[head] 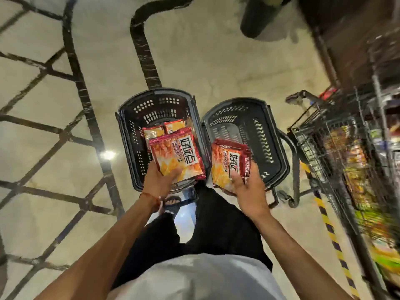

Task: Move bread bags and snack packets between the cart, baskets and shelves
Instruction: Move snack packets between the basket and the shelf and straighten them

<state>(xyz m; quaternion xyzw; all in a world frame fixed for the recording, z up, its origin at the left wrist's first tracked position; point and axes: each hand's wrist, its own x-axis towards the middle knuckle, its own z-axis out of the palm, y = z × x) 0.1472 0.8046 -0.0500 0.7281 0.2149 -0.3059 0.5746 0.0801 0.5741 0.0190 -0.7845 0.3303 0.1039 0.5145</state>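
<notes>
So, quick look from my remote seat. My left hand (pixel 159 180) is gripping a snack packet (pixel 177 156), thumb pressed on the printed face and fingers curled underneath. That packet lies mostly flat with its orange and red face up. Its long axis runs straight away from the palm and leans a bit left, and the black lettering runs along that same line. There may be a second packet stacked under it, but I can't tell.

Directly below that grip is the left basket (pixel 123 131), black plastic, with two more packets (pixel 164 129) lying flat on its bottom, just past the far edge of the held one. The basket's long handle (pixel 140 40) stretches further out from my hand across the floor (pixel 216 61).

My right hand (pixel 249 189) holds a matching packet (pixel 229 161) the same way, thumb on top and fingers under. It also points away from the palm, face up, and its far end is tipped slightly down. It sits over the near left rim of the right basket (pixel 279 152), right beside the other grip but not touching it.

Off to the outside of my right hand there's a wire cart (pixel 324 137) full of colourful packs, too blurred to read.
</notes>
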